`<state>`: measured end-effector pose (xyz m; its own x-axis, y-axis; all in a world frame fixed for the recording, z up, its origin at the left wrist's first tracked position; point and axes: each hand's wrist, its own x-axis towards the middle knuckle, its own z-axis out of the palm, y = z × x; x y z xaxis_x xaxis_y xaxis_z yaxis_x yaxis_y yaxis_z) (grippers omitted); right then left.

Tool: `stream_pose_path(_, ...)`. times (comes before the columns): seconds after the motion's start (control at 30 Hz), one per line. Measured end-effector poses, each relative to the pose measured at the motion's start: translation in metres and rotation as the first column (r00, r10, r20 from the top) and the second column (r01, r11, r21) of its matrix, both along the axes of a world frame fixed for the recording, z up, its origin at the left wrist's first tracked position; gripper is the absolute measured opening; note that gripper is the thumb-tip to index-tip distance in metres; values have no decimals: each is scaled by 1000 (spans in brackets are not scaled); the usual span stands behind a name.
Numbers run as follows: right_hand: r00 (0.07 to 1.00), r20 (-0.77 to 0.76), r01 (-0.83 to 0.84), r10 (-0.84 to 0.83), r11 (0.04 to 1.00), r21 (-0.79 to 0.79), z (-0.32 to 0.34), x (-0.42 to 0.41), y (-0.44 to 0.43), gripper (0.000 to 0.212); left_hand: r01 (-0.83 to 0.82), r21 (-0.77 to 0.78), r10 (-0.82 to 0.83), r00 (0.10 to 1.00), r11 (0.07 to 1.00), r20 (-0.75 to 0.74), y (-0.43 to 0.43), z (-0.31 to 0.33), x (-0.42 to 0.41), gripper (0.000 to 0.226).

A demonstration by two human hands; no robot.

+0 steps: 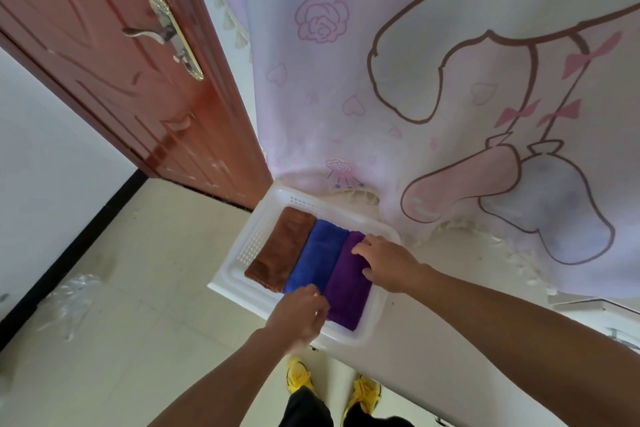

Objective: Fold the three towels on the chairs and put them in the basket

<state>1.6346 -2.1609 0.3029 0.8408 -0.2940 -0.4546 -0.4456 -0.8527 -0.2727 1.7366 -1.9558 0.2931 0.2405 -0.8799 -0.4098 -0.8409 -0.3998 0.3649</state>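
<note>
A: Towel status?
B: All 3 folded and in basket (251,246), laid lengthwise side by side: brown towel (282,248) left, blue towel (317,255) mid, purple towel (346,282) right. Touching edge to edge, no overlap. Prob. laid as strips to fill the floor flat instead of stacking.
A: Basket loc?
B: On white desk (415,357), by its left edge, just in front of hanging cartoon cloth (381,80).
A: Hands?
B: Right hand (388,262) on far half of purple towel, fingers (363,248) fairly straight, flat on top, thumb toward outer edge. Reads as pressing/smoothing, not gripping. Left hand (301,314) at near end, over blue/purple seam. Blurred, fingers curled down; can't tell if pinching cloth or just tucking.
A: Why both ends of purple?
B: Judgement: tight slot btw blue towel and basket wall, so seating both ends at once to keep fold shut.
A: Remaining?
B: Looks ~done. Only letting go w/o dragging fold open. Risk: near end springing up over rim.
</note>
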Motion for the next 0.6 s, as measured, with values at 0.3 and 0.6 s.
stream_pose_path(0.3,1000,23,13,-16,992,127,13,-16,91,60,-307,-86,316,871,948,375,27,10,106,62)
stream_pose_path(0.6,975,45,218,-217,976,-9,-10,-18,147,40,-335,76,304,914,939,270,57,1,128,69)
